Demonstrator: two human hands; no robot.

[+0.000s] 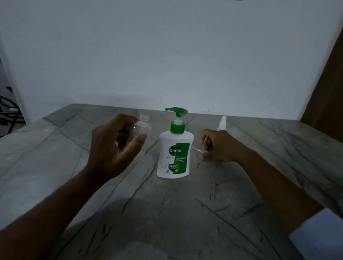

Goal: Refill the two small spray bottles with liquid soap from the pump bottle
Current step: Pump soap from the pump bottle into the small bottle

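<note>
A grey veined stone table [251, 185] is filling the lower frame under a white wall [161, 49]; centre-frame the pump bottle [175, 156] is standing, the left hand [115, 148] is gripping an uncapped clear spray bottle [142, 125], and the right hand [216, 147] is pinching its sprayer tube [196, 149]

We see a grey veined stone table [193, 219] against the wall. The white pump bottle [175, 154] with its green pump stands upright near the middle. Just beyond it to the right stands a small spray bottle [222, 123], partly hidden.
</note>
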